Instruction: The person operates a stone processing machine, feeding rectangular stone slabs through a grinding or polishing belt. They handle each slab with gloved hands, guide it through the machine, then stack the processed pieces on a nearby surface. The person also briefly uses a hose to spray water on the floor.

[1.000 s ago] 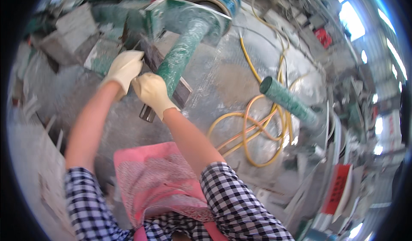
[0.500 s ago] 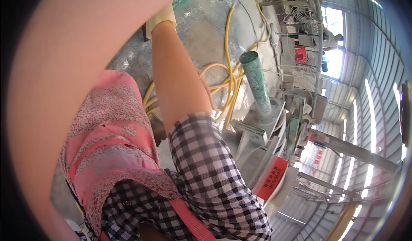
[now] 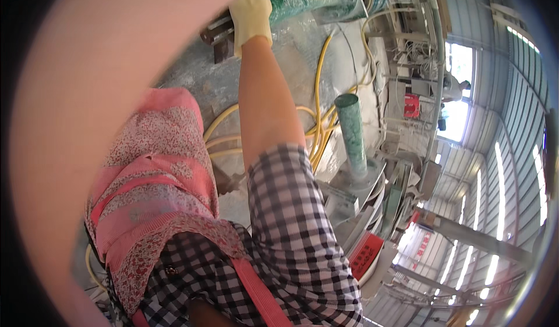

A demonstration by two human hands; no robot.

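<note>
Two places carry writing, a red panel and a pale banner.
On the red panel (image 3: 368, 256), just beside the checked right sleeve (image 3: 303, 210), there are black characters set in rows; the panel is tilted, so the rows also run slanted. Farther back, near a grey beam (image 3: 474, 232), the pale banner (image 3: 424, 245) bears red characters, standing one after another along its length. These are small and blurred, and I cannot read them surely.

Fisheye view from the wearer's head, looking steeply down, left arm (image 3: 87, 105) close by
</note>
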